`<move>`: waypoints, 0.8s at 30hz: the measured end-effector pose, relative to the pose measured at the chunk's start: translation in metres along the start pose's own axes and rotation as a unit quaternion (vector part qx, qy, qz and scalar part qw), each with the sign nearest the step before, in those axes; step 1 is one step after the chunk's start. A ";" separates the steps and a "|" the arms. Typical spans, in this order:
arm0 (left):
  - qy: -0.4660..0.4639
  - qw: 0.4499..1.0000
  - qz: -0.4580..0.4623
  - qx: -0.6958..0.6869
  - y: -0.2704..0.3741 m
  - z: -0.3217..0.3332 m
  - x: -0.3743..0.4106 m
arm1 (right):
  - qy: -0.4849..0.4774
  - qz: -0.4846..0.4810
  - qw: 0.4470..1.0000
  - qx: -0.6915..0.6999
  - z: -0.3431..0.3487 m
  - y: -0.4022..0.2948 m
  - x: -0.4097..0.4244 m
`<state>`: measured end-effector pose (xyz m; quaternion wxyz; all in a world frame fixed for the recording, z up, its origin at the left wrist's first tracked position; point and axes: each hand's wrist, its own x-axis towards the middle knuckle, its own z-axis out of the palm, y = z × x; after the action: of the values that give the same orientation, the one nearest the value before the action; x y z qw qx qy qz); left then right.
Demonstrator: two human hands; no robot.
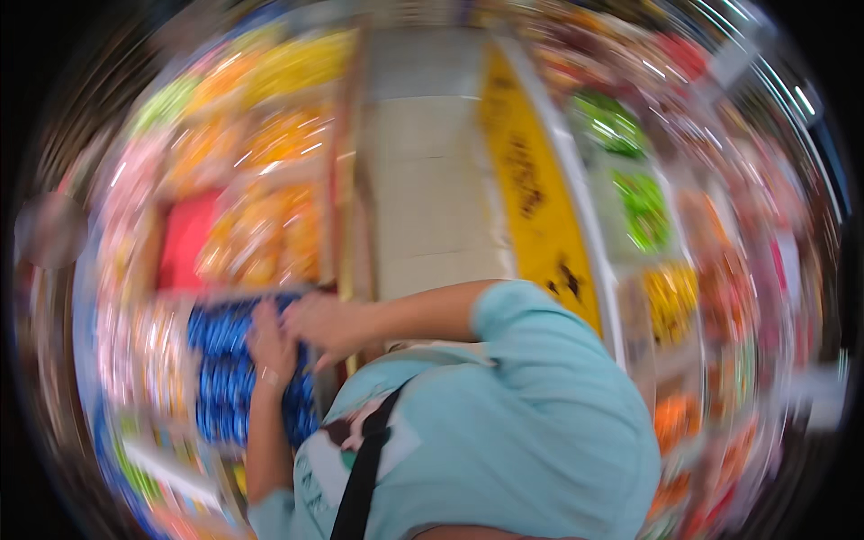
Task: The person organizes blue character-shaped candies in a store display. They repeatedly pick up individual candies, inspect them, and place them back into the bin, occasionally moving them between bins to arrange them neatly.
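Rows of blue packets stand packed side by side in a section of the shop display on the left. My left hand lies over the middle of these packets, fingers pointing away from me. From the right, my right hand reaches across, its fingertips close beside the left hand at the packets' upper right edge. Motion blur hides whether either hand grips a packet.
Beyond the blue packets are orange packaged goods and a red panel. A tiled aisle floor runs ahead. To its right stands a display with a yellow side panel, holding green packets and yellow packets.
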<state>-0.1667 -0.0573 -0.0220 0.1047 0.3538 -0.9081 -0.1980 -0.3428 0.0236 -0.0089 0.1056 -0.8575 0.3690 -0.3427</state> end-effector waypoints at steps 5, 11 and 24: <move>0.101 0.968 -0.201 0.111 -0.008 -0.051 -0.036 | -0.037 -0.003 0.993 -0.113 0.004 0.024 0.053; 0.146 0.837 -0.493 0.184 -0.076 -0.045 -0.107 | -0.147 -0.042 0.973 -0.172 0.069 0.048 0.123; 0.189 0.800 -0.516 0.241 -0.059 -0.036 -0.109 | -0.100 -0.167 0.961 -0.198 0.109 0.077 0.208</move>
<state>-0.0395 -0.0326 -0.0209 0.0678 0.8139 -0.5723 0.0730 -0.2109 -0.1852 -0.0174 -0.0884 -0.9404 0.2690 -0.1883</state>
